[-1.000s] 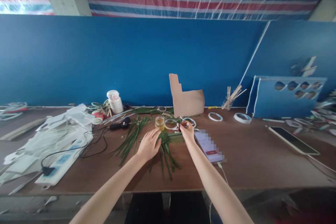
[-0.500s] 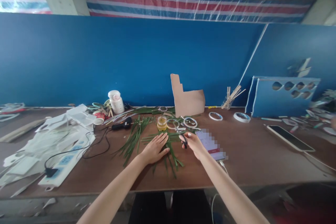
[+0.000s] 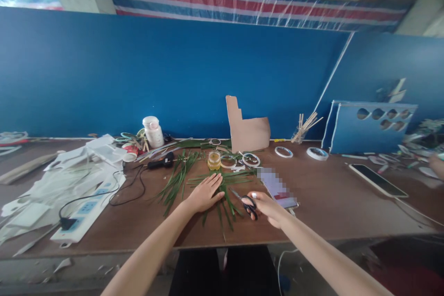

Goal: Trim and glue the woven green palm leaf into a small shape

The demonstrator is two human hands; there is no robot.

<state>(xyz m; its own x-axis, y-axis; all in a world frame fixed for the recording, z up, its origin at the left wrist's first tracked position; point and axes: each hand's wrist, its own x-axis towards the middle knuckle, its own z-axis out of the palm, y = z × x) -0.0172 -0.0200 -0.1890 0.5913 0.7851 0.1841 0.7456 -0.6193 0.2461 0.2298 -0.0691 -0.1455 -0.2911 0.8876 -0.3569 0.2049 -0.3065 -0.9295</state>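
My left hand (image 3: 207, 193) lies flat, fingers stretched out, over several green leaf strips (image 3: 227, 210) that fan out on the brown table (image 3: 322, 212). In my right hand (image 3: 264, 206) is a pair of scissors (image 3: 250, 209) with black handles, its blades pointing up and left toward the strips. Just beyond my left fingertips stands a small glass jar (image 3: 214, 160) with yellowish contents. A further bunch of green strips (image 3: 176, 180) is spread out to the left. Close to my right hand lies a phone (image 3: 275, 187), its screen lit and partly blurred out.
White scraps (image 3: 69, 171) and a power strip (image 3: 86, 212) cover the left side, with a black-handled tool (image 3: 161, 161) on a cord. A white bottle (image 3: 153, 132), brown cardboard (image 3: 249, 132) and tape rolls (image 3: 317, 153) stand along the back. A second phone (image 3: 378, 180) lies right; another person's hand (image 3: 437, 164) shows at the edge.
My right hand has drawn the scissors back toward me and slightly right, away from the far strips. My left hand stays on the strips. Another person's hand shows more at the right edge.
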